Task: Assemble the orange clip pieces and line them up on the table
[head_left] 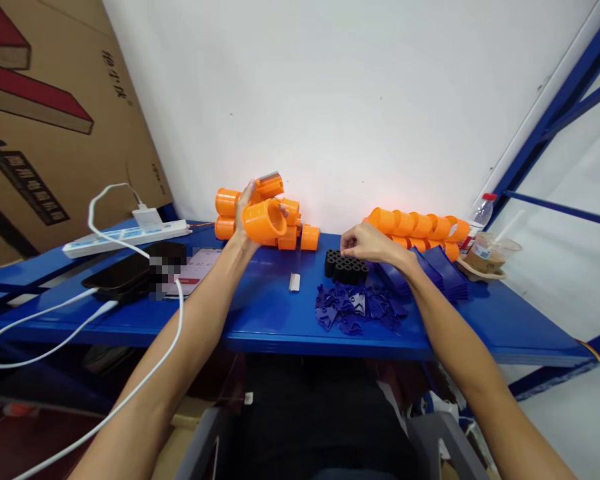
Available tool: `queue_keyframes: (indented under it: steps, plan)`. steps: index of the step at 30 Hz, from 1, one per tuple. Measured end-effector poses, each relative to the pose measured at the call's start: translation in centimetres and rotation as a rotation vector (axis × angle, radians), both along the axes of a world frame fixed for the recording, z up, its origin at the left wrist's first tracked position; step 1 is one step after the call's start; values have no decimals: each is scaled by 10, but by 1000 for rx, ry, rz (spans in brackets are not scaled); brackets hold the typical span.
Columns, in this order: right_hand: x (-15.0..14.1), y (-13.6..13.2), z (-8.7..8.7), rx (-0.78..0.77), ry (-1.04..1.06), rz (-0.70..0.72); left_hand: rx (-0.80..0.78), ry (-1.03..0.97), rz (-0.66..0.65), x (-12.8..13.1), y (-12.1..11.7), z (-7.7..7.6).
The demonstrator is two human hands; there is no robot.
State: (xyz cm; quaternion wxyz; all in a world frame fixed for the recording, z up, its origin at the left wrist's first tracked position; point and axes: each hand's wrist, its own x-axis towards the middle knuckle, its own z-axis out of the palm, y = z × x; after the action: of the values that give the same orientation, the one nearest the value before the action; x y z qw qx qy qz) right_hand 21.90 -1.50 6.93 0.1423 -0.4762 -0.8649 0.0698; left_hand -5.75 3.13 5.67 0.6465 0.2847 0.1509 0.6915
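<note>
My left hand [244, 212] is wrapped round an orange plastic cup [260, 223], tilted with its open end toward me, in front of several similar orange cups [227, 201]. My right hand [365, 241] has its fingers closed in a pinch at the top of a cluster of short black tubes [347, 269]. Whether a tube is between the fingertips is hidden. Just in front of the tubes lies a loose heap of small flat dark-blue plastic pieces [356, 305]. A small whitish strip piece [295, 282] rests on the blue table between my hands.
At the right stand rows of orange cups [415, 225], stacked blue sheets [443, 270], a bottle [481, 213] and a drink cup [490, 250]. A power strip [127, 239], a black device [123, 273] and a phone [200, 267] lie left. A white cable [180, 313] crosses my left arm.
</note>
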Motion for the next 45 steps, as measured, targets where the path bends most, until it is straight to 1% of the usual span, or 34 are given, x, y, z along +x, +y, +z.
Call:
queue_keyframes:
  steps: [2,5,7,8,10,12,14,15,18,21,22,24,26,27,29,31,33,35,37,38,41,45]
  plan:
    - [4,-1,1,39,30,-27,9,21,-5,3,-1,-1]
    - [13,4,3,250,104,-161,2,65,-31,7,-4,-1]
    - [20,10,4,379,164,-263,-24,95,-76,9,-5,-2]
    - [23,13,4,414,194,-301,-41,117,-103,10,-5,-3]
    - [27,17,2,436,246,-349,-60,172,-142,14,-4,-5]
    - [25,18,-3,444,282,-359,-52,243,-132,19,-3,-10]
    - [17,14,-9,462,295,-310,-24,318,-68,25,-2,-15]
    - [10,9,-12,474,290,-257,-3,354,-24,29,-2,-18]
    - [-16,-10,-22,493,211,-22,68,428,68,39,-5,-25]
    - [-45,-25,-31,483,33,180,106,431,123,48,-9,-28]
    - [-53,-28,-34,486,-29,211,113,424,131,50,-10,-28]
    - [-64,-27,-37,507,-112,225,115,408,125,53,-11,-27]
    - [-68,-18,-34,525,-122,204,78,395,105,52,-10,-24]
    - [-67,-10,-30,527,-94,182,53,388,111,51,-10,-23]
    - [-60,9,-16,513,8,98,18,371,177,45,-7,-19]
    - [-51,32,2,479,126,-33,5,347,289,36,-3,-17]
    - [-42,55,19,396,148,-130,-10,311,396,27,2,-16]
    - [-37,73,29,256,128,-173,-40,285,452,19,7,-16]
    - [-35,87,33,159,108,-156,-66,274,474,14,12,-17]
    - [-36,92,32,134,97,-141,-74,269,481,13,14,-17]
    - [-44,102,29,124,66,-125,-79,256,490,12,16,-18]
    - [-57,113,29,107,26,-145,-71,245,471,14,14,-18]
